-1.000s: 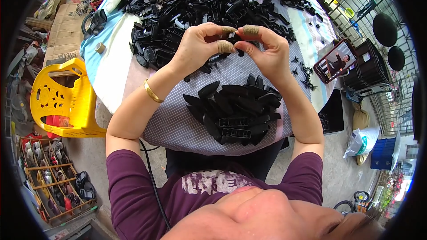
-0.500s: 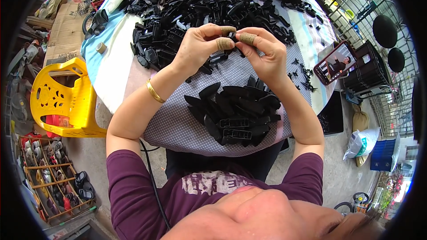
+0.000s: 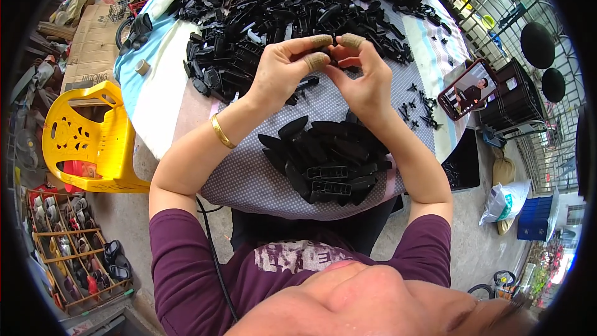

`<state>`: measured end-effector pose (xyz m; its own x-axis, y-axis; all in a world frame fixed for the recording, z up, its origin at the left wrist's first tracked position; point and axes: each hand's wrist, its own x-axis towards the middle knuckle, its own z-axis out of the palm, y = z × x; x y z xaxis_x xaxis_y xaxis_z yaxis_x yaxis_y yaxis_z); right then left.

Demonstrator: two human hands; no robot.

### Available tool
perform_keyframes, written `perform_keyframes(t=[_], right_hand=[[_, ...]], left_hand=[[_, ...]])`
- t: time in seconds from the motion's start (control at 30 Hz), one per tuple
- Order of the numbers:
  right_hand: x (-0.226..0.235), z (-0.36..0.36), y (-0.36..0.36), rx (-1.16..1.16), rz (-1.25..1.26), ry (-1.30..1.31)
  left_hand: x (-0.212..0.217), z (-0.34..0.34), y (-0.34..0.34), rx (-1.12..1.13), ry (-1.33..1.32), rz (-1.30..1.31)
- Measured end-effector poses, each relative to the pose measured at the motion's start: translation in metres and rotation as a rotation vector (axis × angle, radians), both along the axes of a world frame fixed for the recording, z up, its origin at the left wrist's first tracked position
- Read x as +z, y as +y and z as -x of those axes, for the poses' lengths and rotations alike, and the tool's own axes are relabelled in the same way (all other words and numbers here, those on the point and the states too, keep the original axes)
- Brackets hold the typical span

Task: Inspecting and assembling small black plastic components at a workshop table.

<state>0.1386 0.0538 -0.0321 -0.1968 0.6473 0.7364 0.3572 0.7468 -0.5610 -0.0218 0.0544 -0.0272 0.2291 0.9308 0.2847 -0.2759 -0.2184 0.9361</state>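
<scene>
Above the near half of the table, my left hand [image 3: 280, 71] and my right hand [image 3: 368, 81] meet fingertip to fingertip. Tan tape wraps the thumb and index finger of the left, and the right index finger. Pinched between them is a small black plastic part [image 3: 332, 53], mostly covered by the fingers and hard to tell from the black behind it. Beyond the hands spreads a big heap of loose black plastic pieces [image 3: 242, 53]. Nearer me, between my forearms, lies a smaller pile of long, curved black pieces [image 3: 329, 149].
A patterned cloth [image 3: 242, 180] covers the round table. Tiny black parts [image 3: 426, 112] lie scattered right of my hands, beside a propped phone [image 3: 467, 89]. A tape roll [image 3: 142, 67] sits at the left. A yellow plastic chair [image 3: 87, 140] stands left of the table.
My hands have shifted slightly, and the right fingers have spread a little, with the thumb lower. The small part stays between the hands. Both piles look the same.
</scene>
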Motion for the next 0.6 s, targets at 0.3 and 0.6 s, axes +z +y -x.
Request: perform_keyframes(t=[0.3, 0.6], right_hand=[[0.006, -0.013, 0.000, 0.133, 0.162, -0.207], [0.003, -0.022, 0.019, 0.453, 0.484, -0.076]], left_hand=[[0.007, 0.017, 0.010, -0.065, 0.127, -0.113], [0.026, 0.014, -0.004, -0.024, 0.353, -0.308]])
